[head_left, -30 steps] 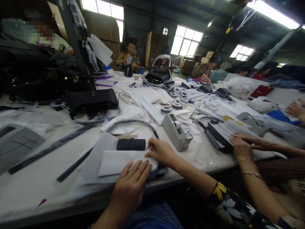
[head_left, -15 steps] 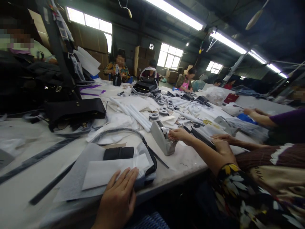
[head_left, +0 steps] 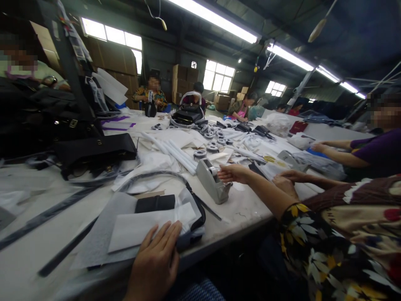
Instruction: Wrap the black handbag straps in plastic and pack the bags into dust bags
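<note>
My left hand lies with its fingers stretched out on a folded white paper sheet. Under that sheet is a bag in pale wrapping, with a black strap along its right side and a flat black piece showing above the paper. Out of a floral sleeve reaches my right hand, its fingers drawn together at the roll of a grey tape dispenser. The tape between those fingertips is too thin to see clearly.
A black bag lies at the left, with white tubes and several wrapped rings farther in. At the right, a co-worker's hands rest on a wrapped bag. More people sit across the table.
The view has shifted slightly, so the background and the table things sit a little farther left. My left hand stays on the paper; my right hand remains at the dispenser.
</note>
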The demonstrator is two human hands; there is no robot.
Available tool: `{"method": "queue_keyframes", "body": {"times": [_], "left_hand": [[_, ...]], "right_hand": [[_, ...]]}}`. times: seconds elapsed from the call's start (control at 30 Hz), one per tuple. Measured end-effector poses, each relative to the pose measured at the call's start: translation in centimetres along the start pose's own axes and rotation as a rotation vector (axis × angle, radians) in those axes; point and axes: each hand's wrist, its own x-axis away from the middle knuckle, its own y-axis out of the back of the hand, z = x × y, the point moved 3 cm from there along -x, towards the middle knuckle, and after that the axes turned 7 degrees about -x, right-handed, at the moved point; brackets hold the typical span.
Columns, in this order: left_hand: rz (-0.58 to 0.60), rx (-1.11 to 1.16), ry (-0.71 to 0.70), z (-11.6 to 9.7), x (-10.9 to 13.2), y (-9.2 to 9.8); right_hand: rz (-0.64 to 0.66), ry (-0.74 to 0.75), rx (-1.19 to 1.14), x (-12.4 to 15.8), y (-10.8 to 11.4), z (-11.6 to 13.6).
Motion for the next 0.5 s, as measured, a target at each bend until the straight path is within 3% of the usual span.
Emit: {"method": "queue_keyframes", "body": {"times": [0.13,0.27,0.37,0.5], "left_hand": [[-0.012,-0.003,-0.012,0.0,0.0,0.0],[-0.017,0.006,-0.007,0.1,-0.1,-0.1],[-0.016,0.004,-0.008,0.1,-0.1,-0.1],[-0.008,-0.001,-0.003,0.1,-0.1,-0.1]], "right_hand": [[-0.097,0.059,-0.031,4.1,0.8,0.1],[-0.120,0.061,0.066,7.7,1.2,-2.8],[-0.152,0.078,0.126,8.4,1.3,-5.9],[-0.200,0.152,0.185,7.1,1.5,-8.5]]}}
